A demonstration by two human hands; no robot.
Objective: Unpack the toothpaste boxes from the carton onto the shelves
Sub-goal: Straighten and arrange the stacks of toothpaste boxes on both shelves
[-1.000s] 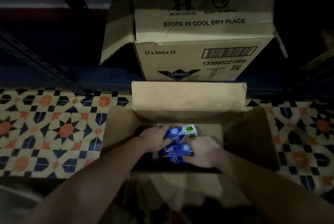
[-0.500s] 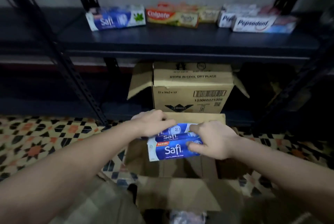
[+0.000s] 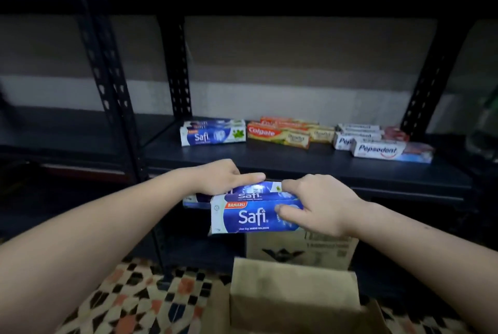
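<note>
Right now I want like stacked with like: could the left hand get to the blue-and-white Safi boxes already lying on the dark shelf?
Probably not yet: the left hand grips the held blue Safi boxes, though nothing blocks the shelved Safi boxes.

Shelf [image 3: 310,164]: front strip bare, open to hands. Rear blocked by Safi stack [image 3: 213,134], Colgate boxes [image 3: 280,137], Pepsodent boxes [image 3: 382,147]; left upright post [image 3: 107,96] bounds access.

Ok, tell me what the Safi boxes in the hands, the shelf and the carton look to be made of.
Safi boxes: glossy printed card, judging by the sheen and sharp folded edges.
Shelf: probably dark painted metal; matte, with perforated uprights.
Carton: plain brown cardboard, dull, with a creased flap.
</note>
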